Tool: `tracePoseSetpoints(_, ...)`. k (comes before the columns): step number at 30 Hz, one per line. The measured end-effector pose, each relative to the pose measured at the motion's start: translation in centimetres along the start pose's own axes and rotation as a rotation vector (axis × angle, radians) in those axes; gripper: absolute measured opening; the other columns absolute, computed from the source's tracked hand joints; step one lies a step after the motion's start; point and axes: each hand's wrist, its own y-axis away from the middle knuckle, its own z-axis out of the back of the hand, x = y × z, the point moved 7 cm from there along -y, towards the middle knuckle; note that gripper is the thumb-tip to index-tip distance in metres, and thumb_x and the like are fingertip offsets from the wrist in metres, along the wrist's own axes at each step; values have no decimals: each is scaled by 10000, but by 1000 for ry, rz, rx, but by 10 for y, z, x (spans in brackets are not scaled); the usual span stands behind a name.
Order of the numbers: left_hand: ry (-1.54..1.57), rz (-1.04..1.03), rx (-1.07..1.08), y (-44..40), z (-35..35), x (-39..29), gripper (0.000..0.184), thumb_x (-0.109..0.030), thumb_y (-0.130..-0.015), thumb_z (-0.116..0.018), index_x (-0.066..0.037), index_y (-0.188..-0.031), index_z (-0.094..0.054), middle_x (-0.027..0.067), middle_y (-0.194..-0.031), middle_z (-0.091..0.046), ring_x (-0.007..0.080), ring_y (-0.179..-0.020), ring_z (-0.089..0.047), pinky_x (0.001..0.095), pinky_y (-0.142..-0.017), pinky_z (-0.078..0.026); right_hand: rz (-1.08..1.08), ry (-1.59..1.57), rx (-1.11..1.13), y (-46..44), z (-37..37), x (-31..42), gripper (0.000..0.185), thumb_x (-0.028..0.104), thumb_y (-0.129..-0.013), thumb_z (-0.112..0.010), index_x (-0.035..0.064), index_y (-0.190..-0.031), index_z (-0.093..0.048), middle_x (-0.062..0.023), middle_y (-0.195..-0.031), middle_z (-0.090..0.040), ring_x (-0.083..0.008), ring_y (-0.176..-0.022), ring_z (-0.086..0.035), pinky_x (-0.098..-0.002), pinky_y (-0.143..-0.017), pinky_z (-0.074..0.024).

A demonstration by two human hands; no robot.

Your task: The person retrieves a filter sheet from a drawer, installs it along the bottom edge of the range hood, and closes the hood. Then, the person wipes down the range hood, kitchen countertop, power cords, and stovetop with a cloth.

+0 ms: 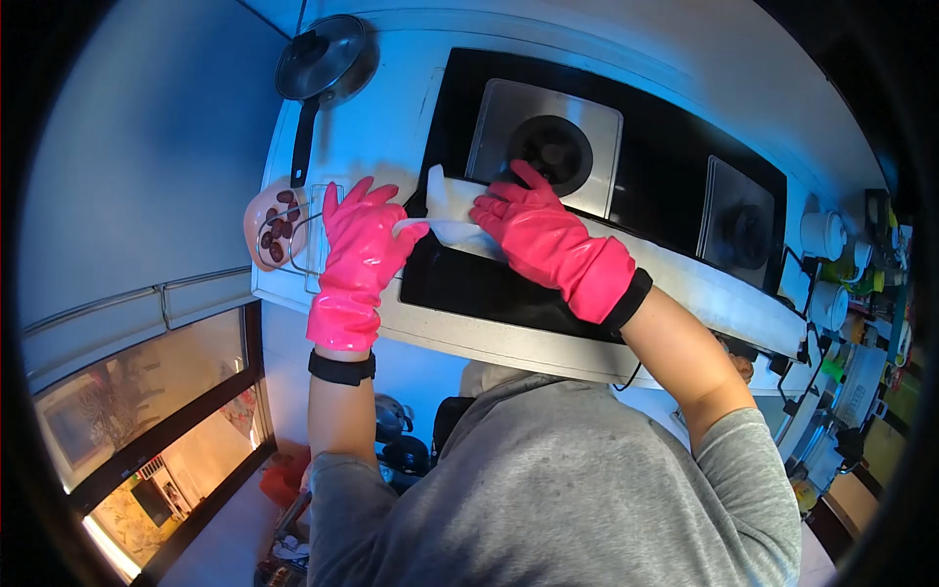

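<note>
Pink rubber gloves cover both my hands. A soft white sheet [450, 201], either paper towel or cloth, is folded over the near-left part of the black gas stove [460, 284]. My left hand [364, 245] pinches the sheet's left edge between thumb and fingers. Over its right side is my right hand [548, 230], fingers bent onto the sheet and one finger raised toward the burner [551, 155]. The part of the sheet under the right palm is hidden.
At the left, a pink dish [256, 220] holds several dark red round pieces beside a wire rack [318, 279]. A lidded pan [328, 61] sits at the back left. Another burner [741, 235] is to the right. White containers [824, 235] line the far right.
</note>
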Motion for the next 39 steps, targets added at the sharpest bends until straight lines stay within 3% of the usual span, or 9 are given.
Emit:
tracePoseSetpoints(5, 3, 61, 16, 3, -8, 7, 298, -329, -768, -776, -40, -816, -721, 126, -1175, -674, 345, -1241, -523, 547, -1131, -214, -143, 188, -5, -1, -5, 6, 449, 175, -750, -645, 31, -1175, -629, -127, -1242, -623, -308, -1216, -520, -548, -1150, -238)
tracePoseSetpoints(11, 41, 71, 57, 7, -3, 2, 302, -323, -778, -771, -32, -851, -732, 132, -1171, -675, 340, -1237, -527, 543, -1128, -218, -13, 20, -175, -9, -11, 10, 426, 225, -729, -688, 57, -1119, -647, -114, -1157, -646, -296, -1154, -557, -536, -1135, -270)
tracePoseSetpoints(17, 122, 41, 34, 19, 3, -7, 251, -271, -743, -798, -38, -776, -713, 127, -1151, -678, 341, -1227, -531, 542, -1133, -209, -248, -261, 104, -52, 11, -28, 345, 151, -772, -636, 119, -1115, -647, -102, -1154, -645, -288, -1106, -584, -441, -1036, -395)
tracePoseSetpoints(19, 122, 8, 49, 23, 2, -13, 243, -276, -756, -793, -48, -791, -719, 116, -1188, -666, 333, -1250, -517, 539, -1137, -204, 25, -5, -239, -67, 43, -11, 372, 64, -759, -617, 139, -1119, -671, -104, -1187, -647, -304, -1113, -587, -429, -1015, -425)
tracePoseSetpoints(25, 179, -14, -12, 35, -2, -21, 195, -199, -698, -831, -57, -763, -713, 104, -1203, -660, 338, -1264, -508, 541, -1134, -210, 108, -93, -224, -109, 2, -23, 248, 89, -740, -671, 155, -970, -737, -68, -1207, -650, -302, -1121, -567, -404, -994, -432)
tracePoseSetpoints(27, 177, 7, -14, 38, -5, -24, 186, -203, -700, -830, -68, -763, -720, 113, -1245, -642, 343, -1268, -502, 540, -1135, -209, 161, -318, 174, -115, -3, -23, 181, 131, -735, -704, 158, -909, -749, -40, -1087, -700, -270, -1053, -595, -398, -1006, -425)
tracePoseSetpoints(28, 203, 4, -56, 38, -6, -25, 182, -204, -701, -830, -72, -766, -723, 120, -1271, -628, 344, -1271, -499, 537, -1134, -211, 240, -379, 140, -116, -5, -28, 197, 172, -744, -712, 156, -937, -744, -35, -948, -717, -256, -994, -611, -422, -995, -424)
tracePoseSetpoints(34, 374, 65, -54, 33, -16, -26, 237, -279, -771, -790, -54, -828, -745, 153, -1333, -583, 368, -1383, -349, 525, -1147, -177, 35, -542, 470, -115, 7, -40, 234, 222, -757, -694, 106, -959, -715, -97, -865, -679, -299, -976, -603, -453, -996, -405)
tracePoseSetpoints(39, 514, 142, -58, 26, -15, -25, 251, -283, -779, -785, -40, -801, -727, 154, -1292, -609, 386, -1374, -355, 535, -1141, -187, -70, -605, 363, -111, 10, -45, 329, 247, -750, -704, 71, -1026, -680, -134, -993, -657, -318, -986, -595, -425, -1096, -343)
